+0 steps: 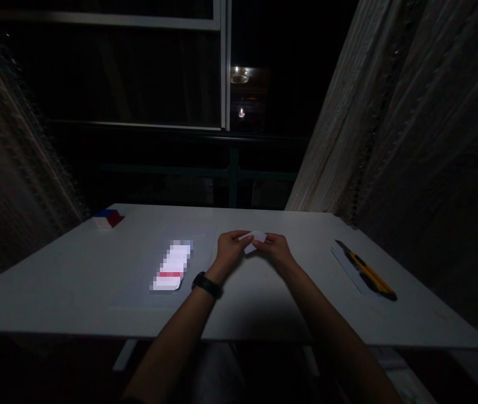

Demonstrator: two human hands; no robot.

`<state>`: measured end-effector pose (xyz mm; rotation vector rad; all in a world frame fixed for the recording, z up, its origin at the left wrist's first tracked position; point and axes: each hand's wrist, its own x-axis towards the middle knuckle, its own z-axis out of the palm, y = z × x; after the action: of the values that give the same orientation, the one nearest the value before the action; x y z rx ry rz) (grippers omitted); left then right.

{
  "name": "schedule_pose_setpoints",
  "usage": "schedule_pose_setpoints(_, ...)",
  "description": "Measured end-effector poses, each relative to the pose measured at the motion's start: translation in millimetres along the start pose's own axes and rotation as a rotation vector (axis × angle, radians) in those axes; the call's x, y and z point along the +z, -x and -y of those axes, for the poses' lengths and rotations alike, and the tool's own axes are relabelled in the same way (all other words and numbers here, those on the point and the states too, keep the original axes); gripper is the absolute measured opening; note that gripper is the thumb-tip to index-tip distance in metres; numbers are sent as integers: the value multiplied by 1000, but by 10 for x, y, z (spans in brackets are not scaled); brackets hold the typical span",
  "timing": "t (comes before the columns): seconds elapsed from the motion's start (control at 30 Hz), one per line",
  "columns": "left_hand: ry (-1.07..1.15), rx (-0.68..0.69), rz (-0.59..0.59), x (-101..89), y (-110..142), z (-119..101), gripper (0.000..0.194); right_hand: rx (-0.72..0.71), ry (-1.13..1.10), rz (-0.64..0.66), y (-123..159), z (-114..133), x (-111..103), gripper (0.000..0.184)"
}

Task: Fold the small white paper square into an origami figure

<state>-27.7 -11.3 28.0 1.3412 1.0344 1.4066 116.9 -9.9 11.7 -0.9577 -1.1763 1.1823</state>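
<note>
A small piece of white folded paper (257, 235) is held up between my two hands, a little above the middle of the white table (260, 292). My left hand (229, 247) pinches its left side, thumb on the near face. On the other side my right hand (277, 247) grips it the same way, and the two thumbs almost meet. The fingers behind the paper are mostly hidden. A dark watch (207, 284) sits on my left wrist. Left of my hands lies a phone (172, 266) with a bright, blurred-out screen.
Under the phone lies a thin pale sheet (138, 297). At the far left corner is a red, white and blue cube (107, 218). A yellow and black utility knife (371, 275) rests at right beside some paper (346, 268). Curtains (331, 112) flank the dark window.
</note>
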Motion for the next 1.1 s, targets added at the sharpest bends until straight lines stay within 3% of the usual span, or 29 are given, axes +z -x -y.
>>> schedule_pose_setpoints(0.17, -61, 41, -5, -9, -8, 33, 31, -12, 40, -105, 24, 50, 29, 37)
schedule_pose_setpoints(0.3, -116, 73, -15, -16, -12, 44, 34, -19, 42, -86, 36, 65, 42, 35)
schedule_pose_setpoints(0.43, -159, 94, -13, -22, -29, 71, 29, -147, 82, -80, -10, 24, 15, 38)
schedule_pose_setpoints(0.53, -182, 100, 62, -17, -36, 109, 29, -226, 187, -126, -66, -34, -22, 25)
schedule_pose_setpoints(0.7, -144, 127, 124, -6, -27, 146, 30, -206, 242, -178, -97, -75, -51, 24)
schedule_pose_setpoints(0.97, -11, -11, 30, -10, -28, 76, 25, -137, 60, -143, -50, 14, -26, 26)
schedule_pose_setpoints(1.1, 66, 3, -14, -7, -57, 90, 26, -102, -2, -160, -26, 46, -40, 29)
